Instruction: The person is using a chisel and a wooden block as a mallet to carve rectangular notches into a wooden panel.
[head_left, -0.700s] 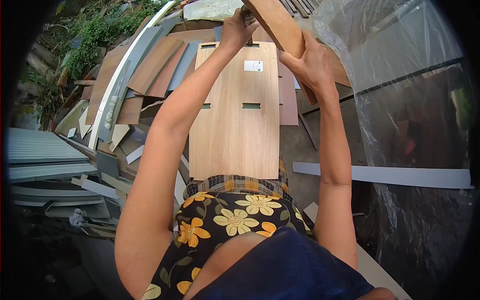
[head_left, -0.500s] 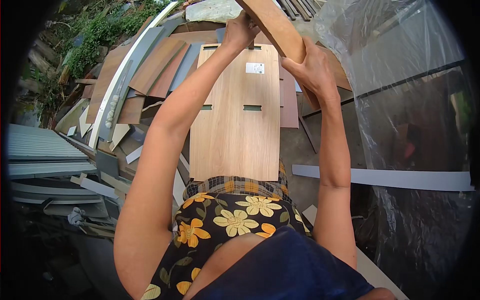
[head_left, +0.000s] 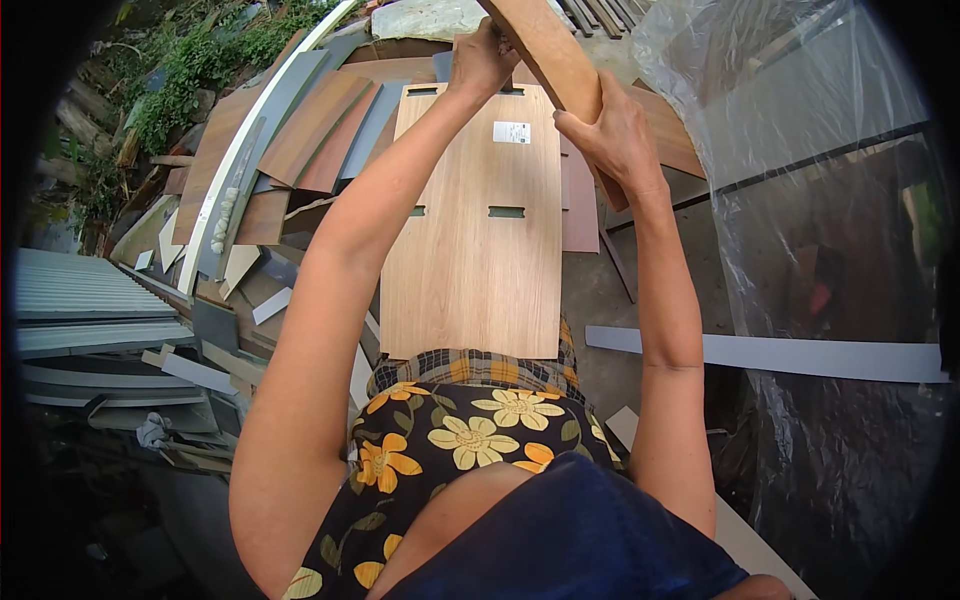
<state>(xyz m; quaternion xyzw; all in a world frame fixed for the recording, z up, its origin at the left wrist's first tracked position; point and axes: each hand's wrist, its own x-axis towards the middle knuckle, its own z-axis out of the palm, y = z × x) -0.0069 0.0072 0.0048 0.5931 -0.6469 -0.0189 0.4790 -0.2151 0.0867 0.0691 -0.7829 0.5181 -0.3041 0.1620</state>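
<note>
A brown wooden board [head_left: 560, 62] is held up at a slant, reaching past the top of the picture. My right hand [head_left: 618, 135] grips its lower right edge, thumb on the near face and fingers behind. Closed at the board's left edge is my left hand [head_left: 482, 62]; its fingertips are partly hidden. Beneath both arms lies a pale wood-grain panel [head_left: 470, 280], its near end against my lap. The panel has several dark slots and a white label [head_left: 512, 132] near its far end.
Loose brown and grey panels [head_left: 312, 130] are heaped at the left, beside a long white strip [head_left: 215, 180]. Clear plastic sheeting [head_left: 780, 110] hangs at the right. A pale grey strip [head_left: 760, 354] crosses the lower right. Corrugated sheets [head_left: 90, 295] lie far left.
The brown board and my right hand have shifted slightly to the left. My left hand stays almost in place, and both hands keep their hold.
</note>
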